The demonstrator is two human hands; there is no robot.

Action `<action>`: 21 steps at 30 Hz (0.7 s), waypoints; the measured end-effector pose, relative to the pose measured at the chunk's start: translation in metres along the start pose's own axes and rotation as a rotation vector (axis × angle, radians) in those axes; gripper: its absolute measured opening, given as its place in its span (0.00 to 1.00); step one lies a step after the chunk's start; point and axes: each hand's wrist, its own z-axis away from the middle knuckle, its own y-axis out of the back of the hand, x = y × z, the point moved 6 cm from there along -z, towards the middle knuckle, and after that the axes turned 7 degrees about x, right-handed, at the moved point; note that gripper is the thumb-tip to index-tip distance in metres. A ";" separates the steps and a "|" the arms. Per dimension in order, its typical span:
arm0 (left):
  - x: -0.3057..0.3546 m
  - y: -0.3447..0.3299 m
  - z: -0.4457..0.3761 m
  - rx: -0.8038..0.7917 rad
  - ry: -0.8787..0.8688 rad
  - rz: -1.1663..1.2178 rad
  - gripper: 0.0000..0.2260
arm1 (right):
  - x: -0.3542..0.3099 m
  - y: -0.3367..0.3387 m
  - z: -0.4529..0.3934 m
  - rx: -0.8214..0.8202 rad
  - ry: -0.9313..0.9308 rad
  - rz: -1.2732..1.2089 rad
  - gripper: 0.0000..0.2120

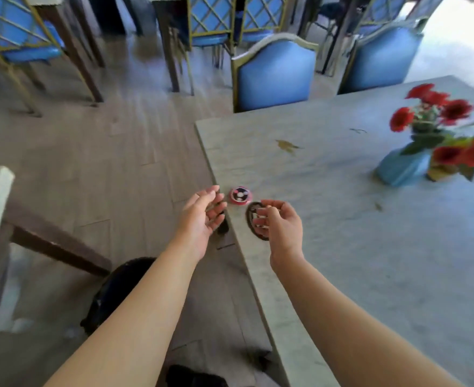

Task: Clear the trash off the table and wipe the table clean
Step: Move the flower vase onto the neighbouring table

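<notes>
Fingers of the right hand (279,222) curl over a dark ring-shaped scrap (254,223) at the table (342,247) edge, seemingly pinching it. Left hand (205,216) waits open, cupped just off the edge, likely to catch. Pink round lid (240,194) lies between both hands' fingertips.

The pale marbled bench (342,219) carries a small pink round lid (239,195) near its left edge, with a dark ring (251,219) just beside it. A yellowish smear (287,146) marks the top farther back. A blue vase (402,169) of red flowers (439,107) stands at the right, well apart.
</notes>
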 end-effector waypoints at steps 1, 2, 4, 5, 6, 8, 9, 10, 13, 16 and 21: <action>-0.012 -0.015 0.008 -0.020 0.016 -0.012 0.05 | -0.003 0.021 -0.004 0.023 0.007 -0.006 0.10; -0.023 -0.031 0.015 -0.043 0.030 -0.024 0.05 | -0.005 0.041 -0.009 0.045 0.015 -0.007 0.10; -0.046 -0.059 0.028 -0.080 0.046 -0.047 0.04 | -0.008 0.081 -0.018 0.091 0.022 -0.008 0.09; -0.057 -0.072 0.034 -0.093 0.051 -0.056 0.05 | -0.008 0.100 -0.023 0.115 0.023 -0.013 0.09; -0.067 -0.084 0.040 -0.105 0.055 -0.064 0.05 | -0.009 0.118 -0.027 0.136 0.023 -0.022 0.08; -0.086 -0.107 0.050 -0.133 0.069 -0.077 0.06 | -0.010 0.152 -0.035 0.171 0.025 -0.024 0.08; -0.095 -0.119 0.056 -0.146 0.078 -0.080 0.06 | -0.010 0.168 -0.038 0.186 0.030 -0.021 0.08; -0.103 -0.129 0.060 -0.158 0.086 -0.082 0.06 | -0.012 0.182 -0.042 0.201 0.036 -0.018 0.08; -0.123 -0.158 0.072 -0.179 0.096 -0.113 0.06 | -0.017 0.221 -0.055 0.260 0.051 -0.012 0.07; -0.135 -0.184 0.075 -0.194 0.096 -0.157 0.06 | -0.024 0.249 -0.072 0.331 0.055 -0.030 0.09; -0.145 -0.232 0.061 -0.256 0.104 -0.219 0.07 | -0.029 0.273 -0.100 0.409 0.045 -0.077 0.09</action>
